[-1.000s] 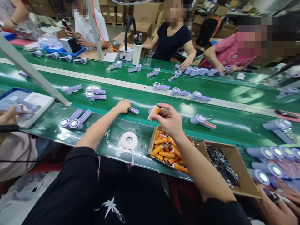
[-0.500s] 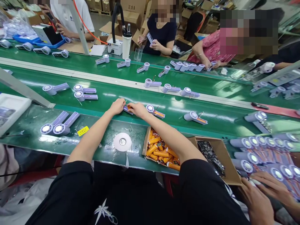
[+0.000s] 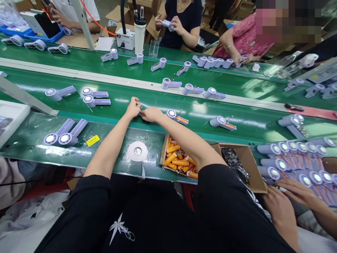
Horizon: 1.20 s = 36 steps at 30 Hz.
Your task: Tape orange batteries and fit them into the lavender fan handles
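Both my hands meet on the green conveyor belt [image 3: 118, 107]. My left hand [image 3: 133, 106] pinches one end of a small lavender handle piece [image 3: 142, 114] that lies on the belt. My right hand [image 3: 151, 114] lies closed over its other end, fingers on an orange battery that shows only as a sliver between the hands. Just right of my right hand lies a lavender hand fan [image 3: 177, 117] with an orange battery in its handle. Below my right forearm stands a cardboard box of orange batteries [image 3: 176, 161].
A white tape roll [image 3: 137, 151] and two fans [image 3: 63, 133] lie on the near ledge, with a box of dark parts [image 3: 237, 163] to the right. A co-worker's hands [image 3: 286, 200] touch several fans at right. Other people work across the belt, which carries more fans.
My right hand brought an orange battery from above the box down to the handle piece under my left hand. Both hands then moved slightly along the belt, and the view tilted down.
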Motion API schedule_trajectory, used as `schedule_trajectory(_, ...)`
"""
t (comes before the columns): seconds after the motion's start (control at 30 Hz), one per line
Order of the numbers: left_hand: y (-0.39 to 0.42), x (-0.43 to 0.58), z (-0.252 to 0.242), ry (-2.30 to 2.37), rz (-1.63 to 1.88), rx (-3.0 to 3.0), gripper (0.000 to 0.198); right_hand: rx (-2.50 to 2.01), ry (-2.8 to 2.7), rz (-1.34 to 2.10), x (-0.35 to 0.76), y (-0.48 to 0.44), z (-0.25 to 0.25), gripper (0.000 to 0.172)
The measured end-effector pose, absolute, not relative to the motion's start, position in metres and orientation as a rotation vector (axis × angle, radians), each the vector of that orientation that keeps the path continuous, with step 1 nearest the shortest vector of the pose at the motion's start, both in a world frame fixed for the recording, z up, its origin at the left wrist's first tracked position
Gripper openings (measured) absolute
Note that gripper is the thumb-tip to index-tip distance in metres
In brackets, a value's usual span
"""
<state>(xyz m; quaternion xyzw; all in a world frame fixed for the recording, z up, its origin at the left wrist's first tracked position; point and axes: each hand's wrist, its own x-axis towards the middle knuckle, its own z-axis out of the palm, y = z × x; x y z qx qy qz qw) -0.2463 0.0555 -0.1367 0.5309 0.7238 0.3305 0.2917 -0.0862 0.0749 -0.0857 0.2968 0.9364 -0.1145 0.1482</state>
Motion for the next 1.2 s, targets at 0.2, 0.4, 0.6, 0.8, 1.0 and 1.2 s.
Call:
schedule_trajectory(0.2, -0.059, -0.258, -0.121, 1.768, 0.964, 2.100, 0.036, 1.000, 3.050, -0.723, 0.029, 0.021, -0.037, 0.050)
schedule_trajectory(0.4, -0.220, -0.267, -0.128, 1.378, 0.264, 2.654, 0.037, 1.330, 2.739, -1.417, 0.125, -0.126, -0.041, 0.032)
schedule_trajectory(0.6, -0.227, -0.232, -0.122, 1.426, 0.126, 2.663, 0.051, 1.481, 2.436, -1.407, 0.074, -0.196, -0.071, 0.037)
schedule_trajectory(0.8, -0.227, -0.220, -0.095, 1.455, 0.445, 2.710, 0.030, 1.544, 2.858, -0.874, 0.110, -0.147, -0.052, 0.036)
schedule_trajectory(1.0, -0.238, -0.181, -0.054, 1.584, 1.011, 2.815, 0.046, 1.230, 2.719, -0.518, 0.116, -0.093, -0.056, 0.041)
schedule_trajectory(1.2, -0.242, -0.166, -0.003, 1.810, 1.168, 2.736, 0.070, 1.832, 2.744, -1.657, 0.125, -0.084, -0.054, 0.036)
